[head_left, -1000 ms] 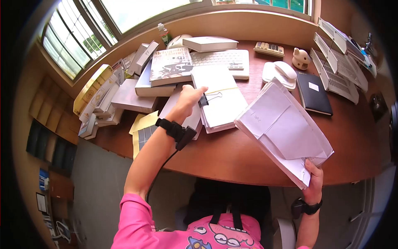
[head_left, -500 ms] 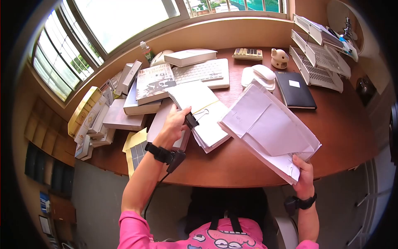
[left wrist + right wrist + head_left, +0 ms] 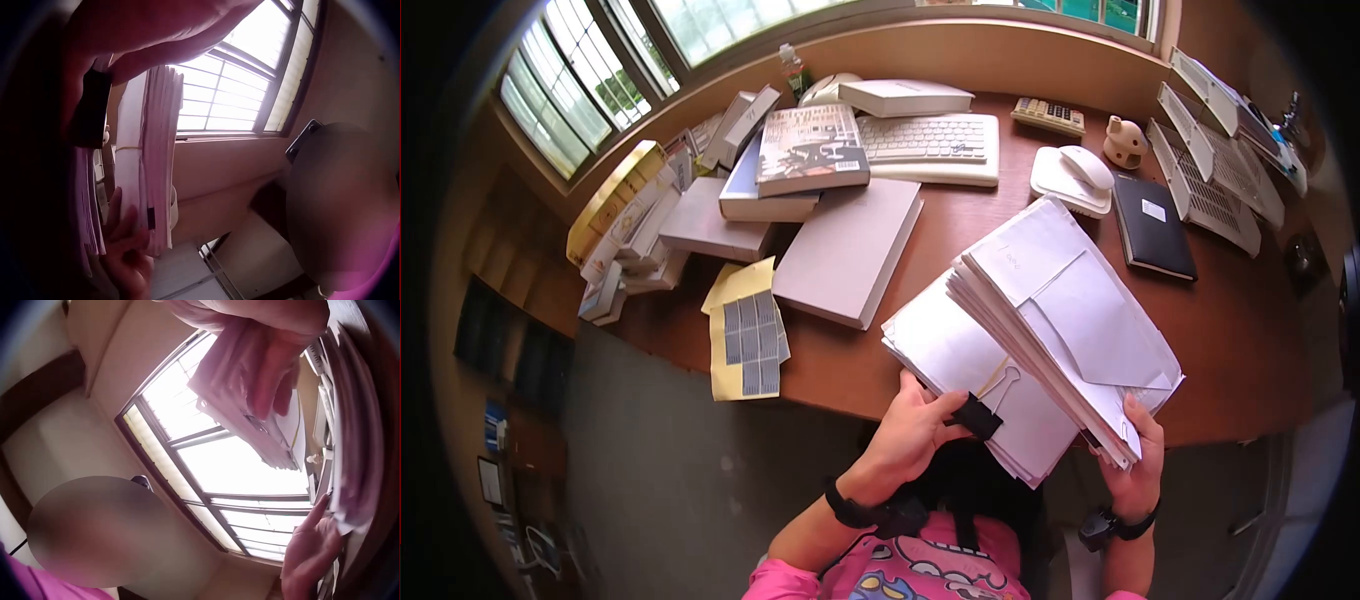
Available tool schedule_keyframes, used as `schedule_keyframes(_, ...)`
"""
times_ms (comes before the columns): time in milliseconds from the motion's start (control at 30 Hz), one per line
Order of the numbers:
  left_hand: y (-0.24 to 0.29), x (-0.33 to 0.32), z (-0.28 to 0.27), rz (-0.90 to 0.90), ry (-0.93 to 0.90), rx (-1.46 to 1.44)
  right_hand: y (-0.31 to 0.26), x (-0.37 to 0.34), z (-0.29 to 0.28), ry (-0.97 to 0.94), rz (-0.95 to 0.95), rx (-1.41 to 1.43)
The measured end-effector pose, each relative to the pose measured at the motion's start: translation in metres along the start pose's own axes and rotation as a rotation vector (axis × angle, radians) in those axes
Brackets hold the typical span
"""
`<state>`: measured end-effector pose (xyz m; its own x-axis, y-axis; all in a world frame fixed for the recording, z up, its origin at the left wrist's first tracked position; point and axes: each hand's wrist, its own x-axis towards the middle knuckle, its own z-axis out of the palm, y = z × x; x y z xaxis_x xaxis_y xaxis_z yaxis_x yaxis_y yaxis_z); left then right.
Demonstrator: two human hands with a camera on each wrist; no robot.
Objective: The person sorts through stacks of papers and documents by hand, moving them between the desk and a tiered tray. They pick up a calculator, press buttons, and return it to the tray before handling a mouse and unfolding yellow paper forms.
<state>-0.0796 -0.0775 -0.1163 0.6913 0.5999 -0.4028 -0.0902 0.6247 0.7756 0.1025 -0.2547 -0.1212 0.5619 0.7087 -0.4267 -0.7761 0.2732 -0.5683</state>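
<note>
Near the desk's front edge my left hand (image 3: pixel 905 430) grips a clipped stack of white papers (image 3: pixel 935 330) at its edge, thumb by the black binder clip (image 3: pixel 977 415). A yellowish band crosses that stack. In my right hand (image 3: pixel 1138 460) is a thicker bundle of papers (image 3: pixel 1090 300), held by its lower end, with a folded sheet on top. This bundle tilts and overlaps the left stack in the head view. The left wrist view shows the right hand's fingers (image 3: pixel 128 234) spread along the bundle's face, beside a band around it.
A large pale book (image 3: pixel 850 250) lies left of the papers, beside a yellow sheet with grey panels (image 3: pixel 750 335). Behind are stacked books (image 3: pixel 813 150), a keyboard (image 3: pixel 930 145) and a calculator (image 3: pixel 1048 116). A mouse (image 3: pixel 1086 168), black notebook (image 3: pixel 1155 222) and letter trays (image 3: pixel 1210 185) stand right.
My left hand has drawn the clipped stack off the pale book, toward my body and rightward, under the right bundle's edge. The right hand keeps its bundle at nearly the same spot.
</note>
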Motion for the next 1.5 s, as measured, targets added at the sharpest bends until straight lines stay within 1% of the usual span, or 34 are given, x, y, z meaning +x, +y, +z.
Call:
schedule_keyframes(100, -0.011, 0.004, -0.013, -0.073, 0.022, -0.082, 0.006, -0.002, 0.011, 0.012, 0.04, -0.003)
schedule_keyframes(133, -0.013, 0.004, -0.014, -0.079, 0.031, -0.099, 0.008, -0.002, 0.014, 0.006, 0.052, 0.004)
schedule_keyframes(167, -0.014, 0.003, -0.015, -0.055, -0.007, -0.151, 0.012, 0.001, 0.013, 0.011, 0.061, -0.006)
schedule_keyframes(233, -0.013, -0.001, -0.019, -0.021, -0.101, -0.228, 0.025, 0.009, 0.011, -0.049, 0.005, -0.133)
schedule_keyframes(267, -0.013, 0.0, -0.022, -0.021, -0.099, -0.231, 0.031, 0.012, 0.013, -0.073, -0.034, -0.197)
schedule_keyframes(333, -0.016, 0.001, -0.026, -0.011, -0.226, -0.394, 0.038, 0.008, 0.027, -0.113, -0.097, -0.319)
schedule_keyframes(400, -0.012, -0.001, -0.017, -0.002, -0.227, -0.376, 0.04, 0.008, 0.031, -0.128, -0.136, -0.331)
schedule_keyframes(467, -0.012, 0.001, 0.002, 0.073, 0.0, -0.05, 0.035, 0.005, 0.035, -0.166, -0.083, -0.387)
schedule_keyframes(500, -0.016, 0.004, 0.008, 0.107, 0.081, 0.01, 0.034, 0.003, 0.034, -0.144, -0.103, -0.389)
schedule_keyframes(533, -0.02, 0.007, 0.013, 0.097, 0.056, 0.008, 0.035, 0.004, 0.031, -0.146, -0.129, -0.441)
schedule_keyframes(600, -0.029, 0.014, 0.017, 0.263, 0.122, 0.018, 0.037, 0.005, 0.028, -0.156, -0.173, -0.54)
schedule_keyframes(667, -0.033, 0.015, 0.018, 0.289, 0.105, 0.004, 0.034, 0.004, 0.03, -0.121, -0.197, -0.563)
schedule_keyframes(733, -0.034, 0.013, 0.021, 0.378, 0.145, 0.008, 0.024, 0.002, 0.029, -0.074, -0.34, -0.841)
schedule_keyframes(767, -0.036, 0.012, 0.021, 0.381, 0.125, 0.006, 0.017, -0.003, 0.031, -0.065, -0.358, -0.841)
schedule_keyframes(833, -0.041, 0.012, 0.021, 0.545, 0.123, 0.178, 0.002, -0.013, 0.036, 0.273, -0.482, -1.448)
schedule_keyframes(867, -0.038, 0.01, 0.024, 0.547, 0.105, 0.173, -0.005, -0.013, 0.037, 0.289, -0.494, -1.449)
schedule_keyframes(933, -0.031, 0.004, 0.033, 0.581, -0.069, 0.128, -0.026, -0.007, 0.041, 0.097, -0.897, -1.724)
schedule_keyframes(967, -0.032, 0.007, 0.036, 0.62, -0.123, 0.152, -0.037, 0.004, 0.038, -0.022, -0.89, -1.742)
schedule_keyframes(1000, -0.031, 0.009, 0.037, 0.621, -0.142, 0.154, -0.047, 0.012, 0.043, -0.198, -0.832, -1.596)
schedule_keyframes(1067, -0.026, 0.012, 0.035, 0.767, -0.339, 0.528, -0.075, 0.019, 0.045, -0.477, 0.004, -1.284)
schedule_keyframes(1100, -0.024, 0.013, 0.036, 0.871, -0.358, 0.647, -0.073, 0.03, 0.015, -0.494, -0.168, -1.233)
schedule_keyframes(1133, -0.014, 0.014, 0.041, 0.887, -0.367, 0.647, -0.063, 0.038, -0.003, -0.593, -0.491, -1.319)
schedule_keyframes(1167, 0.0, 0.013, 0.047, 1.029, -0.379, 0.718, -0.06, 0.04, -0.007, -0.59, -0.605, -1.32)
schedule_keyframes(1200, 0.011, 0.014, 0.053, 1.166, -0.387, 0.788, -0.057, 0.042, -0.003, -0.559, -0.641, -1.297)
schedule_keyframes(1233, 0.015, 0.018, 0.057, 1.181, -0.346, 0.761, -0.054, 0.043, 0.001, -0.538, -0.663, -1.278)
schedule_keyframes(1267, 0.018, 0.021, 0.058, 1.185, -0.347, 0.762, -0.051, 0.046, 0.005, -0.516, -0.682, -1.263)
schedule_keyframes(1333, 0.023, 0.031, 0.057, 1.196, -0.31, 0.848, -0.047, 0.049, 0.014, -0.508, -0.691, -1.247)
schedule_keyframes(1367, 0.022, 0.034, 0.055, 1.147, -0.3, 0.893, -0.045, 0.051, 0.017, -0.507, -0.688, -1.245)
schedule_keyframes(1433, 0.014, 0.048, 0.042, 1.17, -0.311, 0.959, -0.041, 0.052, 0.022, -0.509, -0.69, -1.245)
schedule_keyframes(1500, 0.012, 0.052, 0.038, 1.244, -0.326, 1.028, -0.042, 0.049, 0.023, -0.527, -0.666, -1.246)
